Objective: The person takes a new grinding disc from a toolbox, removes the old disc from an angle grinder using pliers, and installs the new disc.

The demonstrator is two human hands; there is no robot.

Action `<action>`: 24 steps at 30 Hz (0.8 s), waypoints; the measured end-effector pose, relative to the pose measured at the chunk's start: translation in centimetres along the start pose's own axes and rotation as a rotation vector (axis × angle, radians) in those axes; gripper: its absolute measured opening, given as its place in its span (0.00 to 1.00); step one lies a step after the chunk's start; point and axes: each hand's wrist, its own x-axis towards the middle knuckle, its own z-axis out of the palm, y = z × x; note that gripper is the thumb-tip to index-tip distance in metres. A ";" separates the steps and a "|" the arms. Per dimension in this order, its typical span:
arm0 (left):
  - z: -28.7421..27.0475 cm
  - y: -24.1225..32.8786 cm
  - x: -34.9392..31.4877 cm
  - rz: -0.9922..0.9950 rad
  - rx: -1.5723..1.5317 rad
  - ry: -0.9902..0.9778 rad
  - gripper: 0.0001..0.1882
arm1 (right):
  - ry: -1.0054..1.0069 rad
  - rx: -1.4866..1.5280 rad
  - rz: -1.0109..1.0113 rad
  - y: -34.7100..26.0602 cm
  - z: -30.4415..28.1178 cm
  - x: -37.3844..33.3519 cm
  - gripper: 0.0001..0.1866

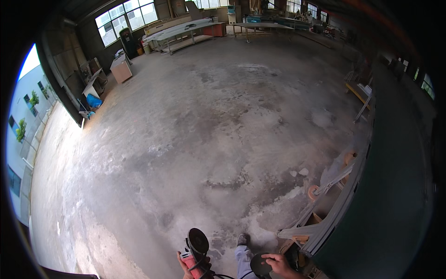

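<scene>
At the lower edge, my left hand is closed around the body of a red angle grinder. The grinder's dark round disc points up and away from me. A black cord runs from beside the grinder toward the right. My right hand is closed on a flat dark disc, with a finger lying across its face. The thumb side is partly hidden. Between the two hands show my leg in pale trousers and a dark shoe on the concrete floor.
A long dark green surface borders the right side, with metal frames and a tape-like roll along it. Worktables and machines stand at the back. Near the open doorway on the left are a box-like cabinet and a blue bag.
</scene>
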 end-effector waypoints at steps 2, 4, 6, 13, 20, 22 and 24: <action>4.7 2.4 3.4 0.063 0.010 -0.034 0.45 | 0.048 0.130 -0.042 -3.0 0.7 4.8 0.14; 8.7 4.5 6.3 0.110 0.016 -0.068 0.45 | -0.025 0.174 -0.112 -8.9 0.6 10.2 0.14; 12.0 6.7 9.5 0.146 0.010 -0.097 0.45 | -0.073 0.091 -0.213 -15.8 0.3 15.4 0.14; 21.1 11.4 26.6 0.152 -0.030 -0.184 0.45 | -0.078 -0.484 -0.270 -26.6 -5.5 37.0 0.13; 34.3 17.0 49.0 0.027 -0.005 -0.361 0.45 | 0.499 -0.449 0.410 -17.2 -22.1 51.1 0.13; 40.2 17.2 56.2 -0.060 -0.014 -0.463 0.45 | 0.265 -1.447 0.270 -11.6 -31.8 49.5 0.09; 45.7 18.4 61.0 -0.070 0.075 -0.491 0.45 | 0.236 -1.449 0.554 -11.2 -32.9 49.8 0.06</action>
